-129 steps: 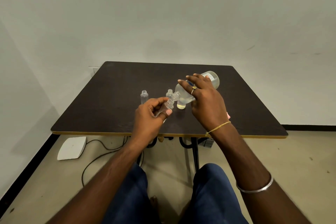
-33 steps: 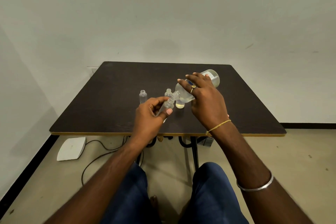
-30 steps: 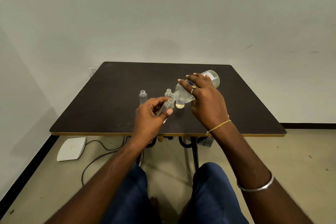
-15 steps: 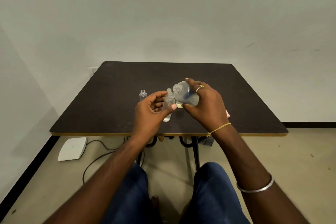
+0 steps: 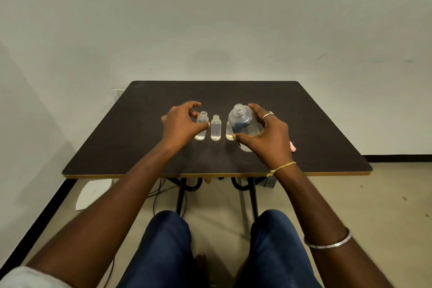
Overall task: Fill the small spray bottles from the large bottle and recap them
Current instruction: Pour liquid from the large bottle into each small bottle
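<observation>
The right hand [image 5: 268, 140] clasps the large bottle [image 5: 243, 124], upright and uncapped low over the table [image 5: 327, 147]. The left hand [image 5: 180, 126] curls about the leftmost small bottle [image 5: 201, 127], thumb on its side, though I cannot tell whether it is pinching or only touching. All stand open in a tight row, the middle small bottle [image 5: 215, 127] free and the third small bottle [image 5: 229, 134] half hidden beside the large one, so a careless shift of either hand would likely topple a light bottle and spill it.

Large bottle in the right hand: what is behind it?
A third small bottle shows only its left edge and yellowish base behind the large bottle; the rest is covered.
</observation>
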